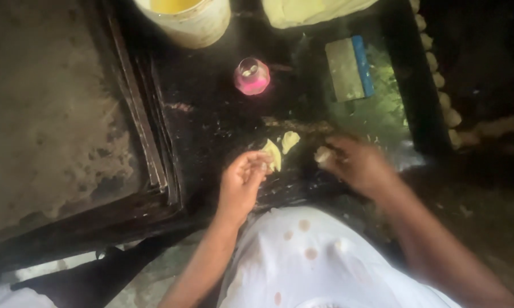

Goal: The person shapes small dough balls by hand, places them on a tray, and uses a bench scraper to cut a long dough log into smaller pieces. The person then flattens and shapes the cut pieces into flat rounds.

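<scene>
Dough work looks barely begun: our left hand [243,179] curls loosely, fingertips on a flattened pale piece [273,154] on the counter [211,120], a second piece [290,140] just beyond it. Our right hand [354,162] closes around a small lump [324,156]. Farther off, a bucket [191,23] holds yellow liquid; a pink jar [251,77] has contents we cannot make out.

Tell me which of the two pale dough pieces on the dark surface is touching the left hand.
The nearer dough piece, at the left hand's fingertips. The other dough piece lies just beyond it, clear of both hands.
</scene>
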